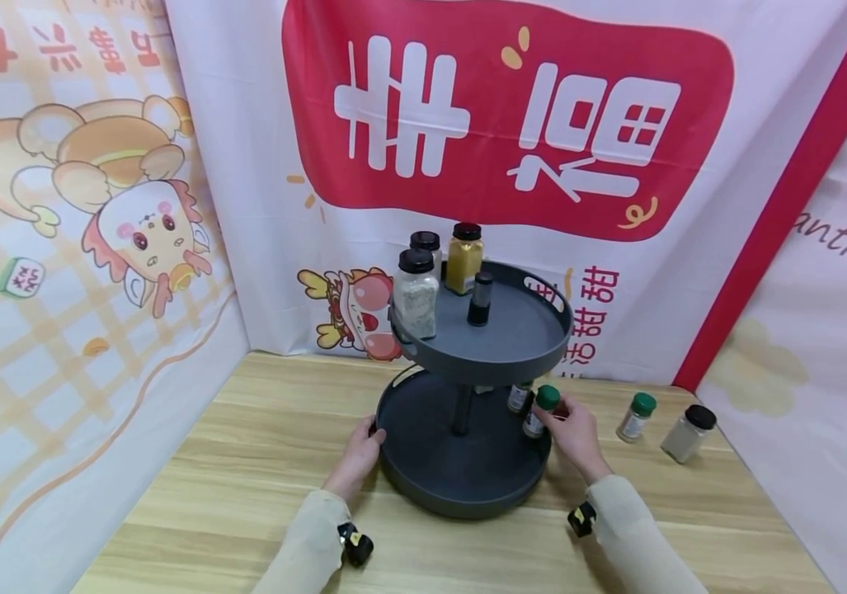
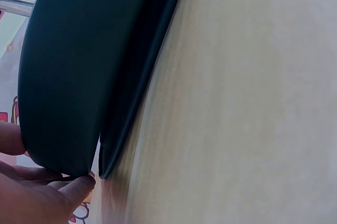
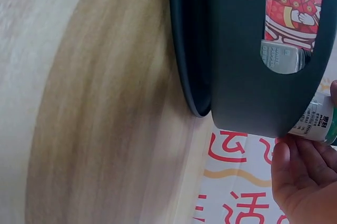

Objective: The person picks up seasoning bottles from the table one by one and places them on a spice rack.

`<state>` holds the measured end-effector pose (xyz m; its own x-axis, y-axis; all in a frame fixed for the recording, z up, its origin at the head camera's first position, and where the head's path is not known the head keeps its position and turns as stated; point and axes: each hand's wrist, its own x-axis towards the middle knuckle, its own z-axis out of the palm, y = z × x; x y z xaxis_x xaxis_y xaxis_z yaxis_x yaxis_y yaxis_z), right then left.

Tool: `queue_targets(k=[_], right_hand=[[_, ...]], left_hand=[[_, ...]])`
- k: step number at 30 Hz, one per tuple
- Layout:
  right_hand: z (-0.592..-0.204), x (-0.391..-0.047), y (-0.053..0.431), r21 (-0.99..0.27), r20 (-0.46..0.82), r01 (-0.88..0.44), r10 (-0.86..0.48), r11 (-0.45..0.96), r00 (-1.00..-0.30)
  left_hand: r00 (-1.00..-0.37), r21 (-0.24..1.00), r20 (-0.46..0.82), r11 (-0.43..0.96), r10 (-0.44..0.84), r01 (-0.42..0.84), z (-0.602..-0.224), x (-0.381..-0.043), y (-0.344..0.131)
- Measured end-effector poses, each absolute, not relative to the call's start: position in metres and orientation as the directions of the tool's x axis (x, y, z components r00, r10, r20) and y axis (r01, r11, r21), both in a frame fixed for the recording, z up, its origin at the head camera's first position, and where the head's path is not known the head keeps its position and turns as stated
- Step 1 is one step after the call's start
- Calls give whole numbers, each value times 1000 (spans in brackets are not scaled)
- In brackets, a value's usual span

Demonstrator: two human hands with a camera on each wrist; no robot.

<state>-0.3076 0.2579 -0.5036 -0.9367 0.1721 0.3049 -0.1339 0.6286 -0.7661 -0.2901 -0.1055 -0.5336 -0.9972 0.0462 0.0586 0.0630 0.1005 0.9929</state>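
A dark grey two-tier round tray (image 1: pixel 460 495) stands on the wooden table. My left hand (image 1: pixel 359 454) grips the lower tier's left wall; in the left wrist view that hand's fingers (image 2: pixel 76 190) bend under the wall's edge. With my right hand (image 1: pixel 579 437) I hold a small green-capped spice jar (image 1: pixel 534 426) at the lower tier's right side. The right wrist view has this labelled jar (image 3: pixel 315 119) just past the rim, partly hidden by it. Another spice jar (image 1: pixel 518 398) stands behind it on the lower tier, under the upper one.
On the upper tier (image 1: pixel 527 330) are a large black-capped jar (image 1: pixel 416 305), a yellow-filled jar (image 1: pixel 463 266), a small dark jar (image 1: pixel 480 301) and one more black-lidded jar (image 1: pixel 426 241). A green-capped jar (image 1: pixel 635 418) and a black-capped jar (image 1: pixel 687 436) stand on the table at right.
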Motion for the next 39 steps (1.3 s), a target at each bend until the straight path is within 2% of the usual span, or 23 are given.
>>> queue_targets(k=[39], right_hand=[[-510,-309,256,-800,257,-109,173,590,-951]], left_hand=[[-998,991,53,123,21,56,-534,-290,-107]])
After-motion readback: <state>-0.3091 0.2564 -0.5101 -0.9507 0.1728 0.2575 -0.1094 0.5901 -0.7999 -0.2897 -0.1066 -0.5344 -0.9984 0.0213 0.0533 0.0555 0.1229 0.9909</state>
